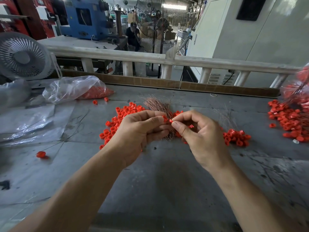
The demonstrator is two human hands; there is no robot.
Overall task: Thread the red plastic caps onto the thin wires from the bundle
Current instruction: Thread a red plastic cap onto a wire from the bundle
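Head view, left hand pinching red cap, right hand pinching wire, no legible writing

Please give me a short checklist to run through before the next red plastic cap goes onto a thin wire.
1. Left hand holds a small red plastic cap at its fingertips: ok.
2. Right hand pinches another red piece close to that cap: ok.
3. Single wire lined up with the cap's hole: cannot tell, too fine to see.
4. Bundle of thin copper-coloured wires within reach behind the hands: ok.
5. Loose pile of red caps on the grey metal table for the next pick: ok.
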